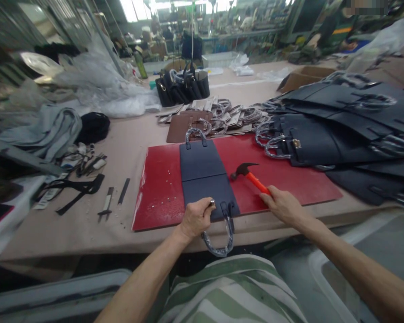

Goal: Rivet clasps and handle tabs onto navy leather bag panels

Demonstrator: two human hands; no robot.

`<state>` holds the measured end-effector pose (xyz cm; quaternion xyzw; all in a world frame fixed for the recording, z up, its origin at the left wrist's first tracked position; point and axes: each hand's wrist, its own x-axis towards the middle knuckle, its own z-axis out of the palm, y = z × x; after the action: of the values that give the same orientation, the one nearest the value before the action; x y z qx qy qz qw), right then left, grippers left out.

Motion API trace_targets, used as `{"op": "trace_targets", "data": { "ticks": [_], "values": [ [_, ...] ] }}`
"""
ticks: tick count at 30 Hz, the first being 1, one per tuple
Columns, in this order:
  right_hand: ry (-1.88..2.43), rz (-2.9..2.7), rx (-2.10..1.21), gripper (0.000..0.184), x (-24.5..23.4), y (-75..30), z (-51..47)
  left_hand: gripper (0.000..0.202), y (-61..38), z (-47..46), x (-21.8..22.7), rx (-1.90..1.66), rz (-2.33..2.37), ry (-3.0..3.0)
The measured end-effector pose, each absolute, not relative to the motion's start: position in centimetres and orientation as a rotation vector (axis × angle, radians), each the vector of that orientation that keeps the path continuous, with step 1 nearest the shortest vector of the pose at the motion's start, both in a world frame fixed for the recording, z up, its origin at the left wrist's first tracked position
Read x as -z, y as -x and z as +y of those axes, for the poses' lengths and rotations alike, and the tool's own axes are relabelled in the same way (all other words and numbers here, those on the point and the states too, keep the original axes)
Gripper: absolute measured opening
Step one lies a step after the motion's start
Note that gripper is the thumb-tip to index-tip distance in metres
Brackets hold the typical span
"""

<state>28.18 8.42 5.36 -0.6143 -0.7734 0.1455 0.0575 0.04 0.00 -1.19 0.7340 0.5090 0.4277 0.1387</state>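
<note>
A dark navy bag panel [204,163] lies flat across a red board [272,179], with a plastic-wrapped handle at its far end and another handle [218,246] hanging over the table's front edge. My left hand [197,217] is closed over the near part of the panel, pinching a small shiny metal piece [212,203]; its exact kind is too small to tell. My right hand [281,204] grips the orange handle of a claw hammer [252,177]. The hammer's dark head is just right of the panel, above the board. Several tiny studs [168,181] are scattered on the board's left side.
Navy bag pieces [340,130] are heaped at the right. Brown panels [185,125] with wrapped handles lie behind the board, and black bags [183,87] stand further back. Black strips [123,190] and a pronged tool [107,204] lie left. A cardboard box [305,77] sits at back right.
</note>
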Motion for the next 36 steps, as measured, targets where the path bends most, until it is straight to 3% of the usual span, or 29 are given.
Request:
{"op": "trace_targets", "data": {
  "ticks": [2,4,9,14,16,21,26,29,36],
  "values": [
    [1.751,-2.379,-0.101,0.022,-4.5,-27.3,8.5,0.012,0.1,-0.1,1.2,-1.228,1.477,-2.101],
    [1.536,-2.353,0.013,0.026,-4.0,-25.7,7.2,0.012,0.1,-0.2,1.1,-1.222,1.483,-2.076],
    [1.278,-2.388,-0.246,0.032,-2.1,-20.2,1.9,0.014,-0.4,-0.2,0.7,-1.175,1.495,-1.946],
    [1.332,-2.374,-0.246,0.045,-0.1,-18.8,0.1,0.02,1.0,0.9,-0.8,-1.537,1.541,-1.159],
    [1.315,-2.377,-0.286,0.044,-0.1,-19.1,0.3,0.022,2.9,1.4,-1.8,-1.547,1.613,-1.111],
    [1.359,-2.302,-0.307,0.047,-0.5,-19.1,0.4,0.017,8.6,2.1,-3.5,-1.152,2.342,-1.505],
    [1.482,-2.098,-0.334,0.053,-0.6,-19.0,-0.5,0.019,11.3,1.8,-2.9,-0.464,2.777,-1.617],
    [1.499,-1.836,-0.556,0.05,-0.8,-19.6,-1.3,0.018,11.5,1.4,-2.3,-0.273,2.754,-1.729],
    [1.622,-0.794,-1.552,0.056,-1.6,-20.2,-2.5,0.014,10.9,0.6,-2.2,-0.347,2.725,-1.841]
  ]
}}
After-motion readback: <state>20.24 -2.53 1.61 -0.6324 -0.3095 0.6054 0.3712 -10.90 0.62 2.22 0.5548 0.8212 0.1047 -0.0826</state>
